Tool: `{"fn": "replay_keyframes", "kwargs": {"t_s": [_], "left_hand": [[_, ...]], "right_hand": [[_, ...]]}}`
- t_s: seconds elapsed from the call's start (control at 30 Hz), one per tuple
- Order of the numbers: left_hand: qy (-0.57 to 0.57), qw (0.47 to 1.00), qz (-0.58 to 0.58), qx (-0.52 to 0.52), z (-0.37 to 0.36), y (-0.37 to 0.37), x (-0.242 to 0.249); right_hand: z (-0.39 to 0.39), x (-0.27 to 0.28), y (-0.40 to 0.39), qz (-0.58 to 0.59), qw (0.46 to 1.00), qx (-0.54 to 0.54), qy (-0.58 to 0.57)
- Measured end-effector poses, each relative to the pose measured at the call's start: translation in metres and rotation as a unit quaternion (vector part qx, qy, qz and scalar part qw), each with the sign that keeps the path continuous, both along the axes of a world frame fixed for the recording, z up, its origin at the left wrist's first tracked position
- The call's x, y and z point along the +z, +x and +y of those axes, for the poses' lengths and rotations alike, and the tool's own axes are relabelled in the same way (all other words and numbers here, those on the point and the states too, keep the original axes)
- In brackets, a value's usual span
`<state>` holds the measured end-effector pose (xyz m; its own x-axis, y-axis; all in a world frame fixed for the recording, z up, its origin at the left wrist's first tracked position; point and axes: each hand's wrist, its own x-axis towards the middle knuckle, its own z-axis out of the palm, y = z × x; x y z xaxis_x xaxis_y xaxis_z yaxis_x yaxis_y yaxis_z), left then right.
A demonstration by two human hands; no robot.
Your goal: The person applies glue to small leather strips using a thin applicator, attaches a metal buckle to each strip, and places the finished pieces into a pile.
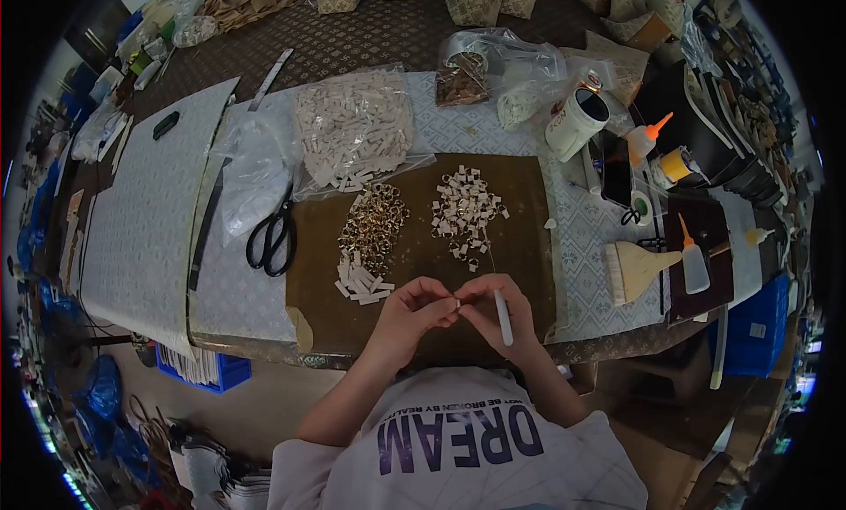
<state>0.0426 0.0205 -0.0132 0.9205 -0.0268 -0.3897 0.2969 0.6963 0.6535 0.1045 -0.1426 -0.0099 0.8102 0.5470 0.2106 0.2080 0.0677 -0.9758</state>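
Note:
Over the front of a brown mat [414, 237], my left hand [416, 314] and my right hand [500, 309] meet fingertip to fingertip. Both pinch one small whitish piece [457, 305], mostly covered by the fingers. A white pen-like tool [503, 318] also rests in my right hand, between its fingers. Beyond my left hand lie loose white strips [359, 281] and a pile of gold-coloured rings [374, 228]. A heap of small white pieces with gold edges [466, 206] sits beyond my right hand.
Black-handled scissors [272, 238] lie left of the mat, below a plastic bag of white strips [352, 122]. To the right are a wide brush [639, 272], glue bottles [694, 261] and a white can [577, 122]. A blue crate [204, 369] stands below the table edge.

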Motion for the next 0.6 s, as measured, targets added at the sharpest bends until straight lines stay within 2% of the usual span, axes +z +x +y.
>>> {"fn": "replay_keyframes", "kwargs": {"t_s": [0.37,0.6], "left_hand": [[0.02,0.999,-0.038,0.027,-0.003,-0.005,-0.002],[-0.057,0.997,-0.025,0.044,0.001,-0.007,0.0]], "right_hand": [[0.008,-0.001,-0.004,-0.018,1.0,0.008,0.008],[0.013,-0.001,-0.005,-0.007,1.0,0.01,0.024]]}}
